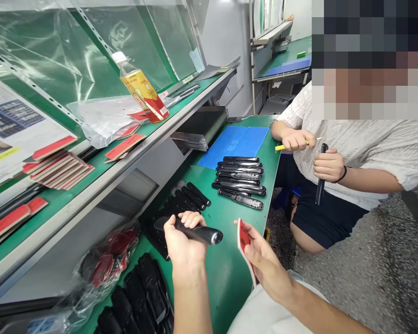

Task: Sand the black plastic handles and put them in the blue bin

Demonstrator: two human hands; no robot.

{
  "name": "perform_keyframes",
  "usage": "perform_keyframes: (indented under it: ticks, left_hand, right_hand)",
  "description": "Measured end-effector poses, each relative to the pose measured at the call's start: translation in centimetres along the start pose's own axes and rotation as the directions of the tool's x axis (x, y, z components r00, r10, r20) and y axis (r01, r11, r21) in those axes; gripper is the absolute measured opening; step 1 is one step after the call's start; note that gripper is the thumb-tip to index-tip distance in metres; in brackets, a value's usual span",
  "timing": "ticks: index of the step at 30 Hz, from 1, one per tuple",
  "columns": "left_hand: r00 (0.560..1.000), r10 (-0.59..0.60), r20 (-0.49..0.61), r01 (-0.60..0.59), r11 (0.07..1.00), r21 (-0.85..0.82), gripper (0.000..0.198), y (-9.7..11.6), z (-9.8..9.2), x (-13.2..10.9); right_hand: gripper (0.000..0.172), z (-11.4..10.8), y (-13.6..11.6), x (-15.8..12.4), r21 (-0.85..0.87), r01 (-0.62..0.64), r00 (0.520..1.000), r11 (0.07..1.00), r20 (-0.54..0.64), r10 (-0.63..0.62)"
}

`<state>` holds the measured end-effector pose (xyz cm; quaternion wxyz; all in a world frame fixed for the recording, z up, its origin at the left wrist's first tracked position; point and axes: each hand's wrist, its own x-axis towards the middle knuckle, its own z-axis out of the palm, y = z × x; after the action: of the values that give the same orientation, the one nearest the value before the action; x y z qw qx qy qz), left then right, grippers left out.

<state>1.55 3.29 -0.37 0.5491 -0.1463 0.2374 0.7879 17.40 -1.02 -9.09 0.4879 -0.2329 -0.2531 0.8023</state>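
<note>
My left hand [185, 241] is wrapped round a long black plastic housing [209, 235], whose glossy rounded end points right. It is held above the green table. To its right, my right hand [264, 260] pinches a thin, flat red strip [244, 236] with a pale edge between thumb and fingers. The strip stands nearly upright, apart from the housing. Just beyond my left hand, several black housings [197, 195] lie in a row on the table. Another group of glossy black housings [240, 176] lies farther off, some showing their hollow inner side.
A co-worker's hands [329, 164] hold a black piece and a yellow tool [289, 145] across the table corner. A shelf [125, 160] with a bottle [142, 88] and stacked red strips [61, 169] overhangs the left. Black parts [139, 292] and a plastic bag [107, 260] lie below. A blue sheet [235, 144] lies beyond.
</note>
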Motion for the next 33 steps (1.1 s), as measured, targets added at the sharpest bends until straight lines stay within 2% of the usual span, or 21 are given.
perform_keyframes:
  ticks: [4,6,8,11,13,15,17,20,23,25,27,29,31,32,33]
  left_hand:
    - [1.0,-0.018,0.025,0.017,1.0,0.022,0.012,-0.3,-0.1,0.0]
    - [0.999,-0.02,0.042,0.018,0.999,0.032,0.012,-0.5,-0.2,0.0]
    - [0.997,-0.036,0.062,0.033,0.998,0.045,0.013,-0.5,-0.1,-0.2]
    - [0.971,-0.194,0.136,0.188,0.981,0.057,0.017,0.0,0.4,-1.2]
    - [0.914,-0.326,0.241,0.314,0.945,0.087,0.022,0.5,0.6,-2.1]
    - [0.868,-0.397,0.3,0.355,0.916,0.184,0.032,0.8,0.3,-2.8]
    - [0.879,-0.389,0.277,0.288,0.895,0.342,0.041,0.9,-0.5,-3.0]
    - [0.938,-0.273,0.216,0.099,0.805,0.585,0.044,0.5,-2.3,-2.5]
    - [0.975,-0.132,0.181,-0.033,0.717,0.697,0.046,-0.1,-3.8,-2.2]
    - [0.983,-0.092,0.16,-0.052,0.694,0.719,0.047,-0.5,-4.3,-2.3]
    - [0.983,-0.084,0.165,-0.064,0.686,0.724,0.048,-0.8,-4.5,-2.6]
    - [0.982,-0.086,0.167,-0.065,0.677,0.733,0.049,-1.1,-4.6,-2.7]
    - [0.982,-0.109,0.157,-0.044,0.674,0.738,0.051,-1.4,-4.8,-2.7]
    - [0.982,-0.116,0.149,-0.032,0.673,0.739,0.052,-1.4,-4.9,-2.6]
    - [0.983,-0.12,0.141,-0.024,0.672,0.74,0.052,-1.5,-5.2,-2.7]
  right_hand:
    - [0.061,1.1,-0.3,-0.1,-0.089,0.099,0.994,0.991,0.058,-0.094]
    - [0.061,1.8,-0.5,0.2,-0.087,0.101,0.989,0.991,0.121,-0.09]
    - [0.067,2.2,-0.5,1.1,-0.073,0.09,0.985,0.993,0.155,-0.078]
    - [0.068,1.6,-0.1,3.5,-0.077,0.079,0.997,0.994,0.023,-0.077]
    - [0.054,0.8,0.3,4.8,-0.084,0.06,0.995,0.995,-0.079,-0.067]
    - [0.043,-0.1,0.6,5.2,-0.08,0.032,0.994,0.996,-0.102,-0.04]
    - [0.039,-0.8,0.5,4.8,-0.066,-0.002,0.996,0.998,-0.088,-0.004]
    - [0.038,-1.3,-0.4,3.4,-0.04,-0.055,0.996,0.998,-0.072,0.052]
    - [0.055,-1.5,-1.2,1.8,-0.109,-0.039,0.999,0.993,-0.008,0.038]
    - [0.069,-1.7,-0.9,0.6,-0.265,0.067,0.996,0.962,0.075,-0.048]
    - [0.074,-2.1,0.2,-0.5,-0.482,0.274,0.956,0.832,0.235,-0.178]
    - [0.062,-2.6,1.7,-1.2,-0.636,0.522,0.845,0.568,0.476,-0.243]
    - [0.052,-3.1,2.8,-0.9,-0.67,0.673,0.734,0.313,0.658,-0.171]
    - [0.05,-3.2,2.8,-0.2,-0.669,0.703,0.706,0.241,0.697,-0.123]
    - [0.049,-3.1,2.5,0.7,-0.675,0.71,0.7,0.2,0.707,-0.1]
